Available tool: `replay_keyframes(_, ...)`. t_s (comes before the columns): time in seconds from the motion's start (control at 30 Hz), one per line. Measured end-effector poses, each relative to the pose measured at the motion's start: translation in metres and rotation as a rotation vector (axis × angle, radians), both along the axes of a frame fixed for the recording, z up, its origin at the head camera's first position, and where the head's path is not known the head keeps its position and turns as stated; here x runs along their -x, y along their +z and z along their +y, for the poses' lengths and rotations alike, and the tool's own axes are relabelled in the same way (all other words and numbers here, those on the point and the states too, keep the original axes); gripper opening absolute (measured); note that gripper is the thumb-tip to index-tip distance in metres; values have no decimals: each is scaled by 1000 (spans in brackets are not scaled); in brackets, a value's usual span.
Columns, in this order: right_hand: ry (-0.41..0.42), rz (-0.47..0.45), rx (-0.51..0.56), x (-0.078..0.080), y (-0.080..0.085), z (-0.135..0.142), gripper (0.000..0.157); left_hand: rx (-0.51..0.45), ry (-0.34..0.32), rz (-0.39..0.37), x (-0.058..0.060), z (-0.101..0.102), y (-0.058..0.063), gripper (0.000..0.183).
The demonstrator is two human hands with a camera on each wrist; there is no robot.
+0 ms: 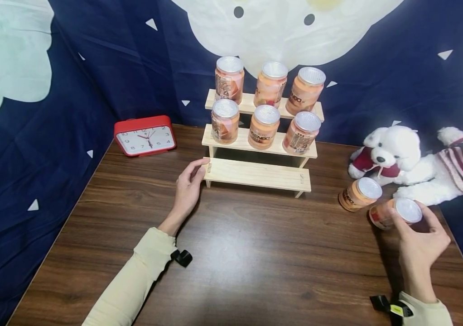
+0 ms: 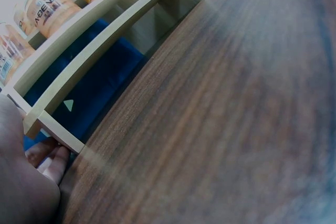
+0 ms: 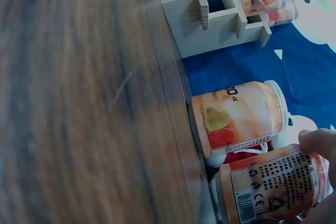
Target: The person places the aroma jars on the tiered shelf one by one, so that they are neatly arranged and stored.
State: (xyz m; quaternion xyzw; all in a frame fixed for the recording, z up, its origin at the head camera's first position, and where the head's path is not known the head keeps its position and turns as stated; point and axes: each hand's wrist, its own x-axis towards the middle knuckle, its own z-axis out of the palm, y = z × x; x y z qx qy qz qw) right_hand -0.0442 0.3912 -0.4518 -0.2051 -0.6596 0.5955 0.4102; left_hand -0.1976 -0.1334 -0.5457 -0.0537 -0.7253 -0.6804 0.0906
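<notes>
My right hand (image 1: 423,240) grips an orange-labelled can (image 1: 382,216) round its silver lid, thumb on one side and fingers on the other. In the right wrist view the barcode side of this can (image 3: 268,184) faces the camera, its base close to the tabletop. Just to its left stands a second can (image 1: 354,197), upright. My left hand (image 1: 188,188) holds the left end of the lowest step of a three-step wooden display stand (image 1: 256,174). In the left wrist view, curled fingers (image 2: 55,163) lie against the step's end support. That lowest step carries nothing.
Three cans (image 1: 264,127) stand on the middle step and three more (image 1: 270,83) on the top one. A red alarm clock (image 1: 146,136) sits left of the stand. White plush dogs (image 1: 394,149) lie at the right. Dark blue cloth (image 1: 113,59) hangs behind the wooden table (image 1: 231,271).
</notes>
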Motion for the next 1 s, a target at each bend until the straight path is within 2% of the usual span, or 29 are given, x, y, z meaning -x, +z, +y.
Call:
replay_keyframes(0.13,7,54,17,-2,7,-2,49,21,19,9,-3,2,6,26)
replay_keyframes(0.27,-6,94,51,-4,15,-8,50,4,23,1,-6,4,12,26)
replay_keyframes(0.43,-21,115,38,-5,24,-16,50,3,11,1,-2,1,4,26)
replay_keyframes(0.53,-20,126,9,-7,30,-23,50,-3,12,-6,-2,2,5,25)
replay_keyframes(0.63,13,182,-18,-7,36,-30,49,30,37,14,-9,6,17,26)
replay_keyframes(0.73,79,279,-1,-7,43,-38,50,30,42,31,-14,9,25,27)
replay_keyframes(0.87,121,284,-74,-7,51,-50,50,1,31,15,-10,7,19,27)
replay_keyframes(1.0,128,210,-221,-7,55,-62,49,14,30,1,-4,4,9,26)
